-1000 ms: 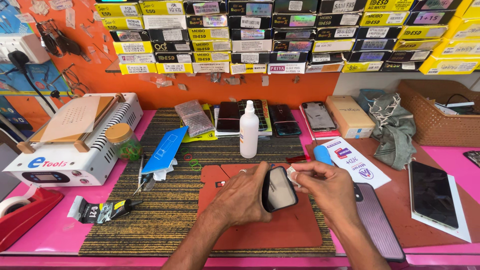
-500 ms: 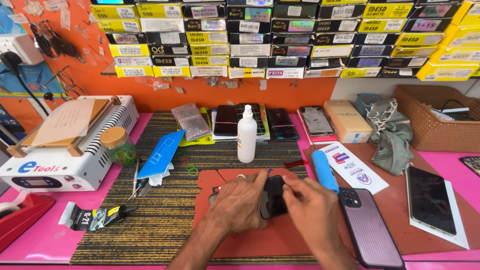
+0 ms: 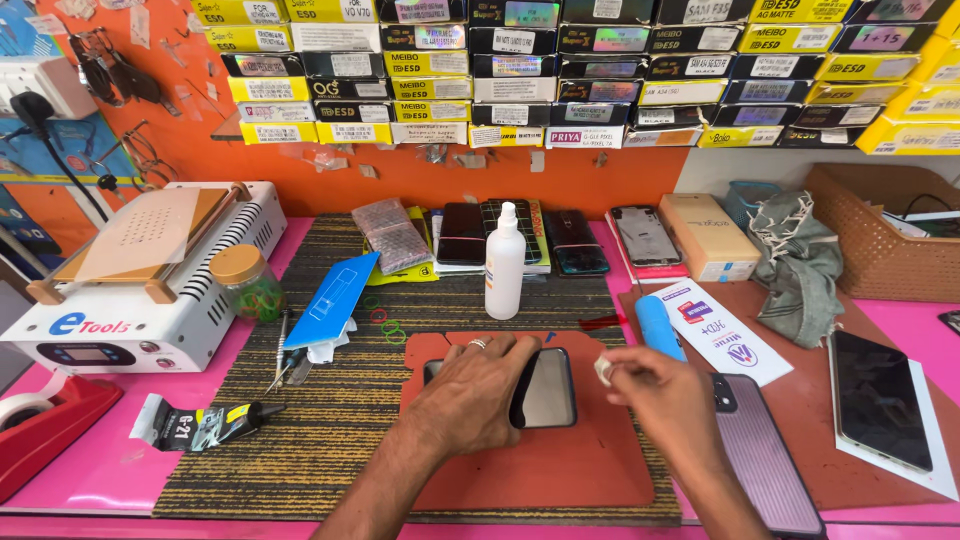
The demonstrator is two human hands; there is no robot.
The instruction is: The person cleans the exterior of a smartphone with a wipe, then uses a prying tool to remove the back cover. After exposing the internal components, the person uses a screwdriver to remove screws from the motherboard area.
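Observation:
A dark phone point(image 3: 545, 388) lies flat, screen up, on a rust-red work mat point(image 3: 570, 470) at the middle of the bench. My left hand point(image 3: 470, 395) rests on the phone's left part, fingers curled over its top edge. Just right of the phone, my right hand point(image 3: 660, 390) pinches a small white wad point(image 3: 603, 370) between thumb and fingers, held off the screen.
A white spray bottle point(image 3: 504, 262) stands behind the mat. A blue tube point(image 3: 660, 328), a leaflet point(image 3: 715, 330) and a ribbed phone case point(image 3: 765, 460) lie to the right. A white heating machine point(image 3: 140, 270), a jar point(image 3: 240, 282) and a red tape dispenser point(image 3: 40, 430) sit at left.
The phone, held up between both hands a second ago, now lies flat on the mat. My right hand has drawn off to the right with the white wad.

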